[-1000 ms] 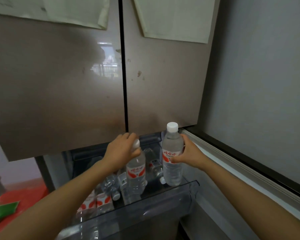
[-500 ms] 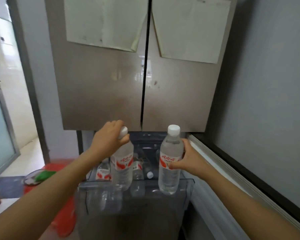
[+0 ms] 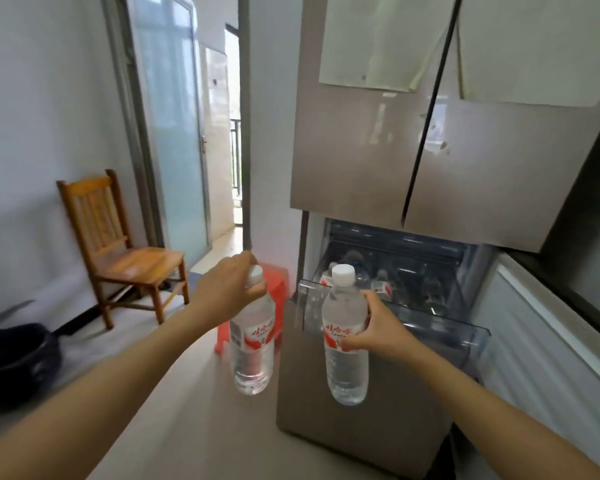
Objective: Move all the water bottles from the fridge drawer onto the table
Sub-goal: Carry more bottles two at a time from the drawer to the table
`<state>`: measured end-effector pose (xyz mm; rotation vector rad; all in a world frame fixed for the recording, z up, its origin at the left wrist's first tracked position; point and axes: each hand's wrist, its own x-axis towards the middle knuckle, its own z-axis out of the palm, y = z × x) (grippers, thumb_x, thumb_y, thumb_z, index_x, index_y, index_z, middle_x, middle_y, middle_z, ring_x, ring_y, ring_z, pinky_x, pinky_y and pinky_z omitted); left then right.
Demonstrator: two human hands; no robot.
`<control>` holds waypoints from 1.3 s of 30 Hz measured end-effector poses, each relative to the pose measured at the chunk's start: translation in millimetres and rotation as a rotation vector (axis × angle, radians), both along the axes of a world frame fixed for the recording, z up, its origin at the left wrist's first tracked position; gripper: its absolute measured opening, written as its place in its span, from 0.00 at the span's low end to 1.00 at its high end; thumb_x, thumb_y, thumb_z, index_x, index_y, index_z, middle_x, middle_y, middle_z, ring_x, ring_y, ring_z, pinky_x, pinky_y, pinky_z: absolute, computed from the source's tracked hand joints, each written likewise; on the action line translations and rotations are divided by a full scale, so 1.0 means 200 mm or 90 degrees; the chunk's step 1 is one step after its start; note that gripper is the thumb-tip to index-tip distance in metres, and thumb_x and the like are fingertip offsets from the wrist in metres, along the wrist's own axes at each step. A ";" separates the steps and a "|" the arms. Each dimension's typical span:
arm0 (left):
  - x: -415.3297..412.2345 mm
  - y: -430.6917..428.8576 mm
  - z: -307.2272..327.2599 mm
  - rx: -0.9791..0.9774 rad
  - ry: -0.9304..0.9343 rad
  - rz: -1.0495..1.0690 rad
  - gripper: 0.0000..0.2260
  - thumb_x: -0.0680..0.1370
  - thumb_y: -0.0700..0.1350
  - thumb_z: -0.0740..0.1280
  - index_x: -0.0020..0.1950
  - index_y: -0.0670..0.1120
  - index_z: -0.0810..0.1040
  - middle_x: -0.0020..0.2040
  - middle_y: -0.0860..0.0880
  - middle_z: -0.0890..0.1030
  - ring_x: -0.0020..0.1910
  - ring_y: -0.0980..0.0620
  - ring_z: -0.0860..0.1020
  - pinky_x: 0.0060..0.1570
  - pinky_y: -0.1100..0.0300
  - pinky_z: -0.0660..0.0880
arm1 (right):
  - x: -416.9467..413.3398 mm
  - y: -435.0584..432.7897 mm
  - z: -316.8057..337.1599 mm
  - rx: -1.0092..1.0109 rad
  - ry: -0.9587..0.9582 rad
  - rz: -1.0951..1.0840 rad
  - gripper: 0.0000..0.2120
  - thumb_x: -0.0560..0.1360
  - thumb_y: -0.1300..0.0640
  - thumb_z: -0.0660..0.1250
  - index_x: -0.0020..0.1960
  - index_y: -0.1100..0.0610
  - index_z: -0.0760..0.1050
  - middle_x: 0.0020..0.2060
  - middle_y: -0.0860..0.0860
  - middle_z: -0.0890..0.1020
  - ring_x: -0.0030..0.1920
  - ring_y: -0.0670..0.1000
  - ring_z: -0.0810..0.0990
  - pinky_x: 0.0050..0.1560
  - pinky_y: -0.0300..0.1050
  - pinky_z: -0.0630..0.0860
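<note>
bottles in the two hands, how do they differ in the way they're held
The left bottle hangs from its top, gripped by the left hand from above; the right bottle is gripped round its label by the right hand from the side. The left bottle's cap is mostly covered by that hand; the right bottle's cap shows whole. Both are upright, clear, with white caps and red-and-white labels, and out of the drawer.

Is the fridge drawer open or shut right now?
Open. The clear fridge drawer stands pulled out below the closed upper doors, with several bottles lying inside it.
</note>
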<state>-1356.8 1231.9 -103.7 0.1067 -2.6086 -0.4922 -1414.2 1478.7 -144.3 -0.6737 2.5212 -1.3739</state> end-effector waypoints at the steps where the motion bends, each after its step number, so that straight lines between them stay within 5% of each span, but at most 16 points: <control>1: 0.09 -0.08 -0.02 0.000 -0.008 0.026 0.17 0.76 0.52 0.64 0.60 0.44 0.70 0.55 0.44 0.77 0.45 0.54 0.70 0.41 0.60 0.65 | 0.04 -0.08 -0.02 0.000 -0.005 0.024 0.33 0.62 0.60 0.77 0.59 0.50 0.62 0.54 0.47 0.75 0.54 0.44 0.75 0.46 0.35 0.74; 4: 0.36 -0.31 -0.08 0.021 -0.021 0.099 0.17 0.75 0.52 0.65 0.60 0.46 0.70 0.56 0.45 0.77 0.49 0.50 0.75 0.44 0.58 0.72 | 0.18 -0.34 -0.07 0.008 -0.005 0.079 0.32 0.62 0.62 0.76 0.59 0.51 0.62 0.54 0.49 0.75 0.54 0.47 0.76 0.48 0.35 0.74; 8: 0.77 -0.58 -0.15 0.046 -0.040 0.162 0.13 0.75 0.52 0.65 0.55 0.47 0.71 0.49 0.50 0.75 0.47 0.51 0.74 0.42 0.60 0.69 | 0.44 -0.68 -0.13 -0.016 -0.031 0.136 0.35 0.58 0.60 0.75 0.59 0.51 0.63 0.53 0.50 0.75 0.54 0.49 0.77 0.55 0.43 0.76; 15: 1.54 -0.98 -0.27 0.075 -0.120 0.300 0.09 0.74 0.52 0.65 0.46 0.49 0.69 0.43 0.49 0.74 0.41 0.51 0.73 0.34 0.60 0.67 | 1.00 -1.20 -0.25 0.018 -0.047 0.247 0.34 0.59 0.60 0.77 0.57 0.48 0.62 0.50 0.46 0.75 0.51 0.47 0.76 0.48 0.37 0.72; 18: 1.84 -1.04 -0.32 0.087 -0.124 0.365 0.09 0.74 0.52 0.66 0.46 0.49 0.69 0.42 0.50 0.74 0.40 0.51 0.73 0.35 0.59 0.69 | 1.19 -1.32 -0.27 0.031 -0.023 0.304 0.33 0.61 0.60 0.77 0.57 0.48 0.61 0.46 0.39 0.72 0.49 0.45 0.75 0.51 0.39 0.73; 27: 2.68 -0.94 -0.32 0.188 -0.043 0.600 0.08 0.74 0.50 0.67 0.48 0.51 0.69 0.42 0.53 0.74 0.40 0.55 0.75 0.40 0.57 0.76 | 1.70 -1.60 -0.32 0.040 -0.047 0.475 0.37 0.61 0.57 0.78 0.60 0.46 0.58 0.52 0.45 0.71 0.54 0.47 0.71 0.54 0.42 0.72; 39: 3.41 -0.98 -0.28 0.271 -0.025 0.699 0.09 0.75 0.49 0.67 0.50 0.49 0.70 0.44 0.52 0.75 0.39 0.59 0.73 0.34 0.70 0.67 | 2.41 -1.95 -0.22 0.045 -0.007 0.608 0.35 0.59 0.56 0.78 0.59 0.46 0.61 0.53 0.45 0.74 0.56 0.48 0.75 0.60 0.50 0.75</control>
